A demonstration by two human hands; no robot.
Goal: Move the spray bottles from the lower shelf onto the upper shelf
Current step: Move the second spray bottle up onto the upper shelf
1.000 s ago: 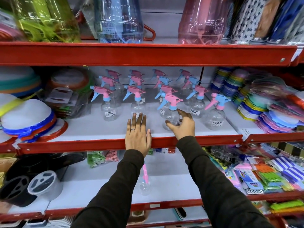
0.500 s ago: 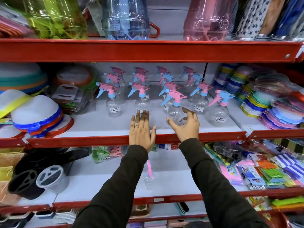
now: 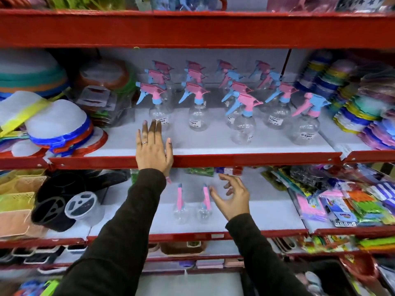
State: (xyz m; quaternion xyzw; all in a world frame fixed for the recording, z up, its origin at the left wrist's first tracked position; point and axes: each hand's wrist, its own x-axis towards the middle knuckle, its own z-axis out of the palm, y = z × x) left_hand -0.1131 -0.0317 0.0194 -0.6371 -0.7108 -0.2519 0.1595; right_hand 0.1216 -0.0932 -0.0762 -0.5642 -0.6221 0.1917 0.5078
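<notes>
Head view: the left hand [image 3: 152,147] is laid flat and open on the front edge of the upper shelf [image 3: 235,160], fingers spread, gripping nothing. Beyond its fingertips, rows of spray bottles [image 3: 197,107] are stood upright. The right hand [image 3: 232,198] is held open and empty over the lower shelf [image 3: 267,216], fingers curled, just beside two remaining bottles [image 3: 204,207] at its left.
</notes>
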